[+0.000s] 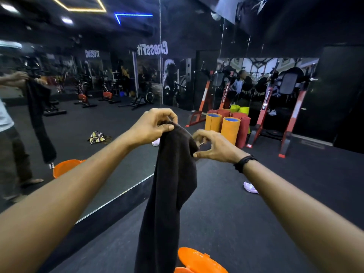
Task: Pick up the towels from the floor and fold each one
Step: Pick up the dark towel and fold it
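A long black towel (169, 186) hangs in front of me, its lower end reaching past the bottom of the head view. My left hand (155, 125) pinches the towel's top edge between thumb and fingers. My right hand (212, 146) pinches the same top edge a little lower and to the right. A small pale pink towel (250, 187) lies crumpled on the dark floor to the right. In the mirror wall, a patterned yellow and black cloth (97, 137) shows lying on the floor.
An orange bucket (197, 261) stands on the floor by my feet; its reflection (65, 168) shows in the mirror wall (98, 115) on the left. Rolled orange, red and green mats (230, 129) stand ahead beside red and black gym frames (291, 123). Dark floor stretches to the right.
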